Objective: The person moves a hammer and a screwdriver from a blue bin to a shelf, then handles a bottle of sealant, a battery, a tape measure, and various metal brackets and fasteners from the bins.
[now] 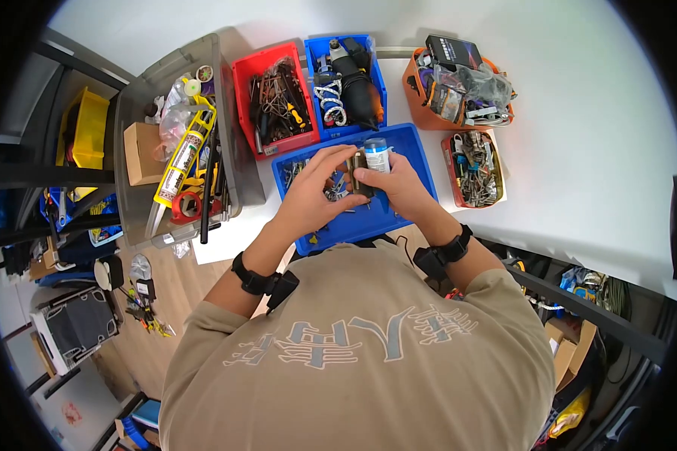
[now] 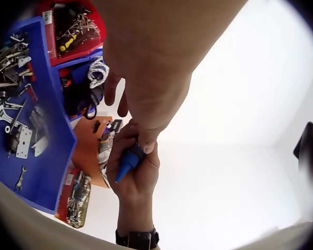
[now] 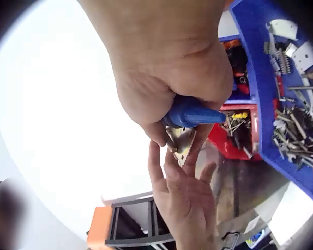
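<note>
Over the blue tray (image 1: 420,167), the right hand (image 1: 408,188) grips a small bottle (image 1: 377,155) with a white and blue label. Its blue nozzle (image 3: 201,115) points out from under the palm in the right wrist view. The right thumb lies on a brass-coloured metal plate (image 1: 362,180) beside the bottle; holes show in the plate (image 3: 184,145). The left hand (image 1: 316,184) holds this plate between thumb and fingers, its fingers bent around the far side. In the left wrist view the left hand (image 2: 154,99) partly covers the right hand (image 2: 138,185), and the plate is hidden.
Loose metal hardware (image 2: 10,73) lies in the tray. Behind stand a red bin (image 1: 241,75) of tools and a blue bin (image 1: 384,83) with a power tool. An orange basket (image 1: 417,98) and a tin (image 1: 454,188) are at right, a grey crate (image 1: 237,150) at left.
</note>
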`<control>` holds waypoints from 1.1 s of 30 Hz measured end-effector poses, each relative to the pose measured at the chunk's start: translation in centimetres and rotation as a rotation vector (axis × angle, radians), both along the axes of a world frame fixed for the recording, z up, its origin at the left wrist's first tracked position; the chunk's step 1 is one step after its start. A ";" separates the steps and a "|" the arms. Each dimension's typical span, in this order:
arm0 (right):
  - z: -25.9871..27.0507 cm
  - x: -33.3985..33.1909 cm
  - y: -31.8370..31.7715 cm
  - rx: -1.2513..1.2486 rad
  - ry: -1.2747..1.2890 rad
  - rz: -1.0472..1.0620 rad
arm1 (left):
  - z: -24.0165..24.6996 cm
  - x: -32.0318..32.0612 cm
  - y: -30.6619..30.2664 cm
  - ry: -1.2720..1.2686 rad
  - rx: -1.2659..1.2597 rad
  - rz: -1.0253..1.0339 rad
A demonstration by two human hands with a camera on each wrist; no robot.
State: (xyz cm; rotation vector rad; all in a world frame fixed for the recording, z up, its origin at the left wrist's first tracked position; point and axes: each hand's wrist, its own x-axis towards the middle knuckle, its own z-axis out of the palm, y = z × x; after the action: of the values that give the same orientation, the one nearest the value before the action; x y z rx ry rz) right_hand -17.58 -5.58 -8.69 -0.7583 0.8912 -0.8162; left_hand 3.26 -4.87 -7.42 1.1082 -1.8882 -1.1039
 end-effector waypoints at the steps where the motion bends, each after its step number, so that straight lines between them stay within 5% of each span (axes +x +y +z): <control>1: 0.3 0.2 0.1 -0.039 0.075 0.012 | 0.4 0.3 0.0 0.020 0.026 0.005; 8: 1.8 2.4 1.6 -0.215 0.341 -0.033 | 0.7 2.4 0.5 -0.031 -0.282 -0.033; 15: 0.8 2.1 3.5 -0.150 0.346 -0.263 | 0.4 1.4 1.4 0.044 -0.052 -0.094; 22: -0.6 -1.1 3.2 -0.129 0.339 -0.301 | 0.5 -2.0 0.5 -0.249 -0.407 -0.089; 24: -0.4 -2.8 2.8 -0.467 0.740 -0.159 | 0.5 -3.7 0.4 -0.272 -0.427 -0.095; 28: 1.2 -9.1 2.3 -0.402 0.800 -0.081 | 0.6 -8.6 0.2 -0.320 -0.429 -0.065; 31: -4.0 -17.6 1.8 -0.364 0.869 -0.301 | 0.9 -12.3 -0.2 -0.285 -0.293 -0.013; 33: -7.8 -24.9 1.5 -0.326 1.212 -0.354 | 0.5 -14.0 -0.7 -0.281 -0.248 -0.003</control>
State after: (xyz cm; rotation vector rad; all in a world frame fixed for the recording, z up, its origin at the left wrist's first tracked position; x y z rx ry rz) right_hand -42.51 -4.05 -16.54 -1.4516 2.0413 -0.7818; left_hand -10.77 -5.59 -6.95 1.1629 -2.1743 -0.7174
